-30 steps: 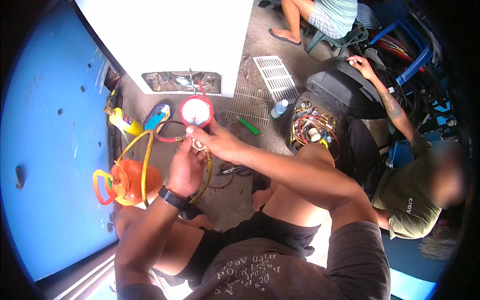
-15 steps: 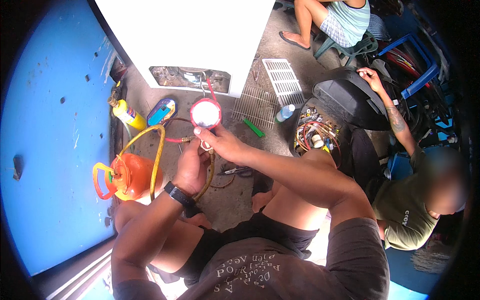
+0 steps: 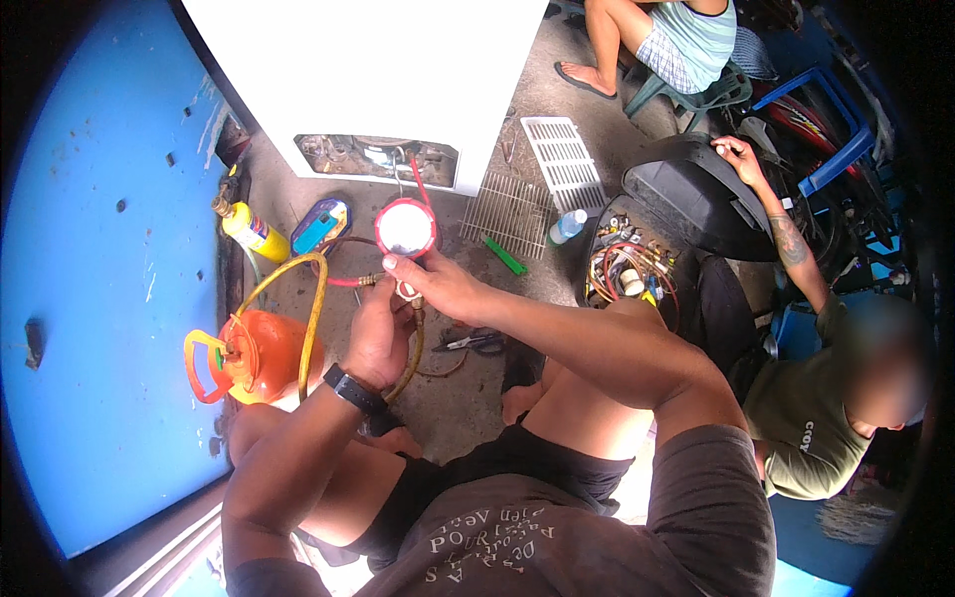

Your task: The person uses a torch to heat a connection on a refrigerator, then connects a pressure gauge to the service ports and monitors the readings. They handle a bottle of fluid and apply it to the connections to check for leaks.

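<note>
- Manifold gauge (image 3: 406, 229), red-rimmed, held up in front of wearer, btw white cabinet (image 3: 368, 75) & both hands; dial glare-washed, can't read.
- R hand (image 3: 440, 286): holding gauge assy from its R side, thumb across body just below dial; nearer hand to dial.
- L hand (image 3: 376, 340): fingers curled in at lower end of same assy, by valve knob (image 3: 407, 290); fingertips partly hidden, exact grip n/a.
- Key rel.: dial lies fwd & slightly R of L hand, fwd-L of R hand; long axis (dial to knob) runs approx. straight away from wearer, dial at far end.
- Yellow hose (image 3: 315, 303) loops on L, near orange cyl. (image 3: 279, 343).
- Red hose (image 3: 343, 282) w/ brass fitting (image 3: 371, 280) L of knob.
</note>
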Demonstrator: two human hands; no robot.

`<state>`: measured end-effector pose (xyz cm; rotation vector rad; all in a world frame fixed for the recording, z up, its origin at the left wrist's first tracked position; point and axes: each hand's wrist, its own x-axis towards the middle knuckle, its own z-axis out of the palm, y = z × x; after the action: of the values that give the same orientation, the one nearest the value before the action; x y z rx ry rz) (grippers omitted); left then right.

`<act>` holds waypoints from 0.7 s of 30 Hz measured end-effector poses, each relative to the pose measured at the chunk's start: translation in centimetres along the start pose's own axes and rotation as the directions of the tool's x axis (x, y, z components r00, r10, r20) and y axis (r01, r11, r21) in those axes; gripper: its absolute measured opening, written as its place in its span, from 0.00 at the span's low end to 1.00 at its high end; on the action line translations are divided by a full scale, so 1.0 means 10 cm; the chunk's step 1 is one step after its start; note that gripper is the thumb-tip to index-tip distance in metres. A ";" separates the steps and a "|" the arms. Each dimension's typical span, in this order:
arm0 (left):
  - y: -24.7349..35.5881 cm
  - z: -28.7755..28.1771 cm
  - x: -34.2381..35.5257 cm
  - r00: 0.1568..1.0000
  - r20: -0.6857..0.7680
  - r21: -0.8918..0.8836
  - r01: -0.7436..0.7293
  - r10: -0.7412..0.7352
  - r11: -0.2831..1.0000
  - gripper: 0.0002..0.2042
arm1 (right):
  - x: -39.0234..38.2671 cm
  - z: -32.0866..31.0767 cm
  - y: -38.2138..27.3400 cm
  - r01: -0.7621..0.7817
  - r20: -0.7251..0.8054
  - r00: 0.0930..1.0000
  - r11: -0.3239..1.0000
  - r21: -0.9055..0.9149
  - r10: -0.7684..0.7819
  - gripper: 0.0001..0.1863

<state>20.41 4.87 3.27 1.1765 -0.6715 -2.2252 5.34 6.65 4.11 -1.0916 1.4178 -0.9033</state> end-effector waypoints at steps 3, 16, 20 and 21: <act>0.01 0.04 -0.01 1.000 -0.001 0.003 0.000 0.000 1.000 0.16 | 0.00 0.01 0.02 0.033 -0.034 0.999 0.999 -0.009 -0.033 0.48; 0.01 -0.03 -0.03 1.000 -0.005 -0.010 0.017 -0.017 1.000 0.14 | 0.01 0.02 0.04 0.016 -0.018 1.000 1.000 -0.020 -0.016 0.49; 0.02 -0.01 -0.05 1.000 0.020 -0.001 0.008 -0.008 1.000 0.15 | 0.04 0.03 0.05 -0.003 0.020 1.000 0.999 0.044 0.002 0.45; 0.04 0.02 -0.09 1.000 0.006 -0.003 0.010 -0.010 1.000 0.15 | 0.02 0.02 0.01 -0.020 0.028 0.999 0.999 0.028 0.019 0.45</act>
<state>20.75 5.15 4.17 1.1744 -0.6662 -2.2384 5.51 6.46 3.94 -1.0636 1.3872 -0.8883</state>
